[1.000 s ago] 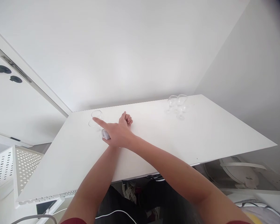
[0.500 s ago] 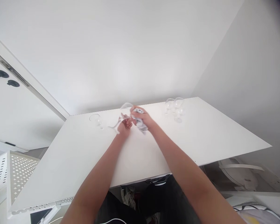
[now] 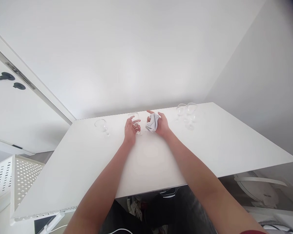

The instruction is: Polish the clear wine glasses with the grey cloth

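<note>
I see the left hand [image 3: 131,130] near the far edge of the white table [image 3: 156,162], a little to the left of its middle. Its fingers are curled around the lower part of a clear stemmed glass [image 3: 134,117], so the grip is narrow and it holds this glass. The bowl of the glass is above the fingers, with its rim up. I cannot tell if its foot is touching the table.

The right hand [image 3: 163,124] is just beside, on the other side of a small gap. It holds a pale cloth [image 3: 152,122], which is bunched in the palm; some fingers show past the upper edge of it. The cloth and the glass are near each other but apart.

To the left of the left hand, one single glass [image 3: 101,124] stands on the table. To the right of the right hand, I see a group of glasses [image 3: 191,109] close together near the far edge; they are so transparent that I cannot count them with certainty.

Behind the table is a plain wall [image 3: 136,58]. At the left I notice a door with a dark handle [image 3: 7,76], and lower down a white perforated panel [image 3: 26,172].
</note>
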`<act>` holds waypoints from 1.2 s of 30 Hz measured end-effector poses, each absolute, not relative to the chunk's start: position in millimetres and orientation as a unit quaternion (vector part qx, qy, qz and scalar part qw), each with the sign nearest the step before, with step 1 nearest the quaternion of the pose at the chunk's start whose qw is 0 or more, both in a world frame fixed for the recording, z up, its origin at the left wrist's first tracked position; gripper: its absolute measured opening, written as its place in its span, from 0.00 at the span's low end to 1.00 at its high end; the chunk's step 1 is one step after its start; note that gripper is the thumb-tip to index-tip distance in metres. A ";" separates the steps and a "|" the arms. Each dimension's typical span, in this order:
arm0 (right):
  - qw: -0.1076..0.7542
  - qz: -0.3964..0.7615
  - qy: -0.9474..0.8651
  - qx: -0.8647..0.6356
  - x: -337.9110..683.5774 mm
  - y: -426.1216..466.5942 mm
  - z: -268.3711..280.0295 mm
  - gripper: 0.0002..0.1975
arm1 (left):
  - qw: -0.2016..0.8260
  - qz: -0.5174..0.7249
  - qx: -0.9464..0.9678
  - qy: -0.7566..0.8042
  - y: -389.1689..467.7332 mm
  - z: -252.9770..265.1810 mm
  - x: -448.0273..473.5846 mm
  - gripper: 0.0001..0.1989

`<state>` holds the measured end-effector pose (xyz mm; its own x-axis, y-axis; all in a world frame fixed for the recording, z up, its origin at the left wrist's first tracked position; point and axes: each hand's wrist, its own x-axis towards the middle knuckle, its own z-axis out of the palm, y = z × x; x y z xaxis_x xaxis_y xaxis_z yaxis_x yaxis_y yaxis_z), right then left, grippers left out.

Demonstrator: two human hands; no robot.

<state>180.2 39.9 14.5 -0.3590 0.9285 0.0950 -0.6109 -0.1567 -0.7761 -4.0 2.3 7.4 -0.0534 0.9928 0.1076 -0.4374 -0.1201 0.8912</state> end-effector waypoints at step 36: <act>0.385 0.484 -0.721 -0.313 207.8 28.2 19.5 0.17 | 0.157 0.531 0.685 0.474 2.2 -14.3 -2.4 0.20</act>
<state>207.8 28.2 19.5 -0.5069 0.8244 0.2518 0.0790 0.3353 -0.9388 -2.4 2.2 -14.3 -0.0123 0.8156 0.5785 0.4817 -0.5021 0.7182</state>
